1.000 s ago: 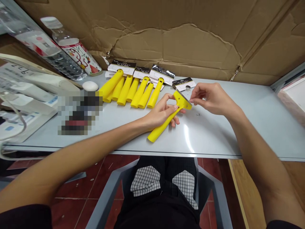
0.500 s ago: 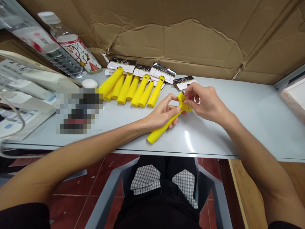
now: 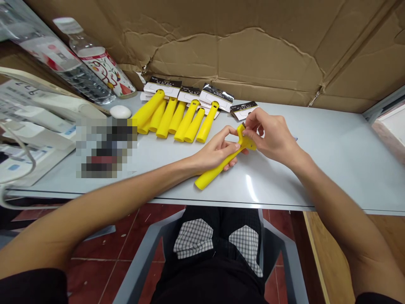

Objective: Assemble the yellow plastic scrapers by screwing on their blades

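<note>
A yellow tool (image 3: 212, 174) with a long round handle and a forked head slants over the table, its handle end toward the lower left. My left hand (image 3: 218, 153) is wrapped round it just below the head, thumb on top. At the head, my right hand (image 3: 267, 133) has its thumb and fingers pinched together; a small dark piece shows beside the fingertips, and whatever else they hold is hidden. Behind lie several yellow handles (image 3: 190, 121) in a row, with black-and-white header cards (image 3: 217, 96). Another card (image 3: 243, 110) lies just behind my right hand.
The grey-white table (image 3: 341, 160) backs onto a cardboard wall (image 3: 262, 55). On the left are plastic bottles (image 3: 106, 67), a white oval object (image 3: 120, 112), white packages (image 3: 47, 122) and a cable. A pixelated patch covers something there.
The fingers of my right hand have shifted slightly at the tool's head, and the small dark piece shows a little more. My left hand keeps its hold.
</note>
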Available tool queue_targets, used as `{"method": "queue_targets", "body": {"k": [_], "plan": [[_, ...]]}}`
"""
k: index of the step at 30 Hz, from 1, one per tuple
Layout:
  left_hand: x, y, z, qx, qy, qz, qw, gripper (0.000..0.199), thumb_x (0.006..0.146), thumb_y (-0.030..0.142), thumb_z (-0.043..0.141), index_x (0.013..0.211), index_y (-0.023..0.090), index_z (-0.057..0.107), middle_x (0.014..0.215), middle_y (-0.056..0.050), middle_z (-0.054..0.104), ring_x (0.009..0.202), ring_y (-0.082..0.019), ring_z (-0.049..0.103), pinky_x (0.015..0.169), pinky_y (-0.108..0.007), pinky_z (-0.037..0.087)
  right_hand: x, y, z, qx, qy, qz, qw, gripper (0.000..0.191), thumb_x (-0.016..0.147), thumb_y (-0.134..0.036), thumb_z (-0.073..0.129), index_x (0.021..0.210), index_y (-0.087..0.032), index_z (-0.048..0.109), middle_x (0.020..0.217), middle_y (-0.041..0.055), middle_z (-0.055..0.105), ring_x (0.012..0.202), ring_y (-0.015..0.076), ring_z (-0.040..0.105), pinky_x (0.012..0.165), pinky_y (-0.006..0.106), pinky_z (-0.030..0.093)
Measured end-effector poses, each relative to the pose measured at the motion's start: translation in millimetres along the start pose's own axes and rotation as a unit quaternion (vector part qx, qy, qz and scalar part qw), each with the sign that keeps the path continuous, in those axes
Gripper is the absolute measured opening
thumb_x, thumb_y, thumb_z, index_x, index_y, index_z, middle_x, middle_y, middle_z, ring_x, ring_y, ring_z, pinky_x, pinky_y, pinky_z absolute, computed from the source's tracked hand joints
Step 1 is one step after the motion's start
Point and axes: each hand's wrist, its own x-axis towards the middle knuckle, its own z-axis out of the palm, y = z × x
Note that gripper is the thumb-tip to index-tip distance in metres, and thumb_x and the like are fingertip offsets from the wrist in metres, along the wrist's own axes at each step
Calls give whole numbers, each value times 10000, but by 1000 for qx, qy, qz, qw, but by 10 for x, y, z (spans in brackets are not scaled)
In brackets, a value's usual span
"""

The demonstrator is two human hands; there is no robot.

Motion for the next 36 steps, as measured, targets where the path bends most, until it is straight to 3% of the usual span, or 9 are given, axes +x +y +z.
{"method": "queue_targets", "body": {"k": [6, 11, 13, 16, 18, 20, 25, 32, 36], "plan": [[30, 16, -13, -56, 19, -20, 998, 405, 996, 310, 763, 1158, 289, 393, 966, -17, 801, 520, -85, 603, 469, -219, 413, 8, 45, 31, -29, 3, -35, 999, 52, 976, -231, 616, 932, -257, 626, 873, 33, 717, 781, 207, 618, 773, 381, 467], [72, 27, -14, -116, 88, -46, 988, 351, 1017, 232, 702, 1194, 290, 404, 1004, -33, 801, 557, -85, 604, 500, -212, 404, 28, 103, -83, -55, -25, -12, 998, 49, 965, -238, 632, 959, -240, 681, 884, 47, 740, 797, 217, 644, 776, 371, 474], [81, 29, -13, -133, 111, -47, 984, 335, 1030, 208, 676, 1200, 295, 401, 1020, -39, 804, 573, -86, 601, 509, -214, 401, 35, 123, -224, -54, -91, 11, 994, 93, 969, -317, 683, 976, -237, 728, 869, 46, 758, 790, 219, 668, 761, 365, 479], [86, 28, -7, -140, 121, -46, 982, 335, 1035, 202, 674, 1196, 302, 397, 1026, -40, 806, 574, -88, 589, 515, -221, 401, 20, 118, -411, -8, -293, 42, 955, 188, 918, -431, 788, 945, -244, 790, 844, 23, 787, 755, 202, 691, 722, 346, 497], [86, 30, -1, -139, 124, -47, 981, 339, 1035, 200, 676, 1197, 304, 397, 1027, -39, 808, 570, -87, 586, 518, -221, 405, -9, 78, -439, 33, -400, 48, 915, 168, 880, -403, 830, 936, -245, 824, 857, 10, 806, 767, 195, 716, 720, 335, 521], [89, 35, 6, -138, 127, -46, 981, 337, 1036, 194, 672, 1197, 304, 397, 1028, -38, 809, 565, -86, 587, 516, -217, 407, -45, 16, -384, 45, -444, 48, 893, 117, 857, -311, 839, 950, -241, 852, 853, 2, 814, 767, 188, 729, 725, 327, 536], [101, 47, 9, -135, 133, -40, 981, 313, 1041, 172, 647, 1184, 295, 397, 1030, -46, 813, 549, -86, 583, 502, -210, 407, -108, -114, -189, -17, -463, 41, 885, 155, 830, -129, 760, 896, -227, 859, 845, 1, 817, 755, 182, 729, 703, 322, 521], [85, 45, -4, -145, 123, -43, 981, 376, 1008, 193, 710, 1189, 294, 396, 1035, -55, 817, 556, -91, 587, 495, -201, 415, -129, -145, -180, -90, -453, 43, 886, 173, 838, -95, 677, 804, -227, 784, 843, 21, 768, 731, 192, 653, 674, 359, 478], [64, 44, 8, -148, 114, -48, 981, 366, 1011, 192, 706, 1180, 291, 396, 987, -32, 796, 552, -88, 592, 487, -195, 406, -114, -145, -249, -80, -387, 19, 918, 149, 871, -121, 687, 794, -232, 751, 780, 6, 738, 678, 177, 617, 667, 353, 441]]}}
